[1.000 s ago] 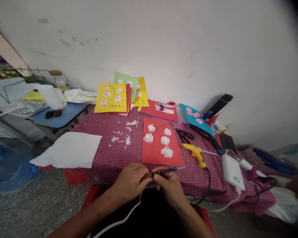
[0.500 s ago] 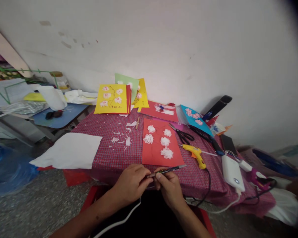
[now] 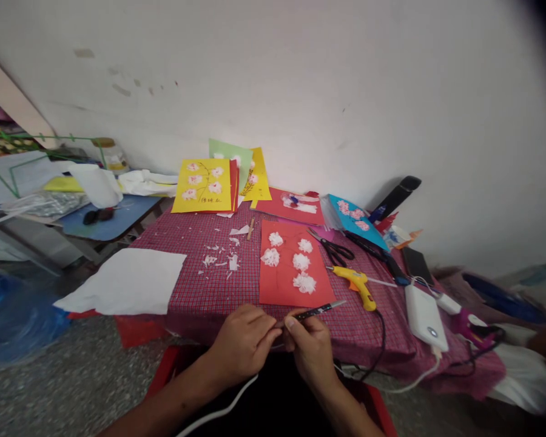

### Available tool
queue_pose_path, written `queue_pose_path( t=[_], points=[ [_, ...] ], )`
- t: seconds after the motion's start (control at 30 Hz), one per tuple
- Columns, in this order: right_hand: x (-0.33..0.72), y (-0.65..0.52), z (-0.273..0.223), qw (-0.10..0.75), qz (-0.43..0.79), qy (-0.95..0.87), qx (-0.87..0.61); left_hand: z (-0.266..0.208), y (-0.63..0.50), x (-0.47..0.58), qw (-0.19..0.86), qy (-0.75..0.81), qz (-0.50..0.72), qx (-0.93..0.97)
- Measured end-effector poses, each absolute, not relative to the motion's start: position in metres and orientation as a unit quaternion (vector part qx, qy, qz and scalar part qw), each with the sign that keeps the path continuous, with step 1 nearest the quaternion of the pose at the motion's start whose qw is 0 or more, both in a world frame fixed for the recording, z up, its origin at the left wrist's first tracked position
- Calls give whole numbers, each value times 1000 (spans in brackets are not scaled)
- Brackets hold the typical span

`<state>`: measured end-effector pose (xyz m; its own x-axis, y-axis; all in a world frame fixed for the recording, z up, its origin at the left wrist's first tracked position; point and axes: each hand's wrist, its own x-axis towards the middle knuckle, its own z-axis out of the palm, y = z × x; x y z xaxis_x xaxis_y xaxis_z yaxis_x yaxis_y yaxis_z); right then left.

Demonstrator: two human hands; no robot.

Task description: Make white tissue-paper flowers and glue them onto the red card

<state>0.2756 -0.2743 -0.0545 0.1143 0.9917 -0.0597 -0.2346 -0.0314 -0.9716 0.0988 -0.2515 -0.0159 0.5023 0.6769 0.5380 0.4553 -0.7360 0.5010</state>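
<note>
A slim black patterned pen [image 3: 317, 311] with a pale grey far end slants up to the right, just past the table's front edge. My right hand [image 3: 310, 349] pinches it around the middle between thumb and fingers. At its near end, my left hand [image 3: 243, 341] has thumb and fingertips closed on it, covering the tip. Just beyond my hands lies a sheet of red paper [image 3: 279, 291] with several crumpled white paper flowers [image 3: 304, 282] and faint branch lines.
Right of the red sheet are scissors [image 3: 333, 247], a yellow glue gun [image 3: 357, 285] and a white power bank [image 3: 425, 318]. White paper scraps [image 3: 233, 262] and a white sheet [image 3: 127, 279] lie left. Yellow flower cards [image 3: 204, 203] lean at the back wall. A cable crosses my lap.
My left fingers have slid further over the pen's near end, hiding more of it. The pen's far end has shifted slightly right and up. The view has tilted a little.
</note>
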Motion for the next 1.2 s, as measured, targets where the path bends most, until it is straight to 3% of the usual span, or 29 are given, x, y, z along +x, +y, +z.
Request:
queue_pose_path(
  t=[0.23, 0.37, 0.7, 0.93, 1.07, 1.2],
  points=[
    [273, -273, -55, 585, 528, -384, -481, -20, -251, 100, 20, 312, 349, 884],
    [273, -272, -53, 589, 532, -388, -469, -22, -250, 100, 28, 313, 349, 883],
    [281, -273, -50, 566, 517, -447, -462, -5, -248, 99, 351, 356, 322, 804],
    [286, -271, -42, 538, 522, -476, -461, -2, -246, 94, 581, 368, 229, 690],
    [291, -271, -36, 514, 519, -501, -464, -7, -244, 96, 648, 328, 241, 644],
    [290, -271, -39, 528, 499, -488, -484, -10, -242, 99, 623, 368, 256, 641]
  ],
)
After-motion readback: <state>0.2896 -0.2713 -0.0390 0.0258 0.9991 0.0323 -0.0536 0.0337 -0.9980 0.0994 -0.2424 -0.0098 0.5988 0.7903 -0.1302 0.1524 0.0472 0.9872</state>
